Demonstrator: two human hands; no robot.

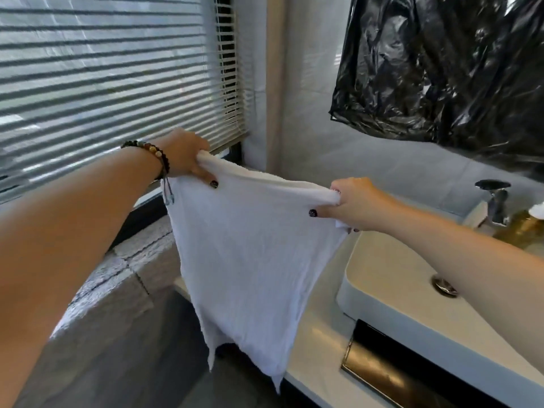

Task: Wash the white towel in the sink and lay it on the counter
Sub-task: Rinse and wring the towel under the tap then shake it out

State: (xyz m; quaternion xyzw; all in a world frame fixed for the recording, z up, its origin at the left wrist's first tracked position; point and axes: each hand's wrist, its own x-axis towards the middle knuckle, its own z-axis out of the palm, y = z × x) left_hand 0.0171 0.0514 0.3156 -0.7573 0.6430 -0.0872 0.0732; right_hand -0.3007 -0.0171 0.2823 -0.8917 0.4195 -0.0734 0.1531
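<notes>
Two hands hold the white towel (253,254) up by its top edge, in the air left of the sink (391,278); left hand (185,157) has fingers curled over the bunched upper-left corner, thumb pressed against the front of the cloth; right hand (353,203) grips the upper-right corner the same way, fingers closed round a roll of fabric, thumb on the front face; both thumbnails dark-painted; beaded bracelet (153,156) on the left wrist, a cord hanging from it beside the towel's left edge.

Towel hangs spread between the two hands, top edge sagging slightly from left to right; cloth narrows toward the bottom, lower hem uneven with small points; lower part hangs in front of the near-left edge of the counter (321,343); whether it touches the counter, cannot tell.

Sink: white rectangular basin set on the counter, drain (444,285) visible just beside the right forearm; faucet (496,201) at the back right, dark lever on top; amber bottle (527,228) at the frame's right edge, beside the faucet; dark slot with a metal rim (391,369) in the counter in front of the basin.

Background: slatted blinds (103,83) over the window at left; black plastic sheet (441,66) on the wall above the sink; grey stone ledge (123,269) below the window.
</notes>
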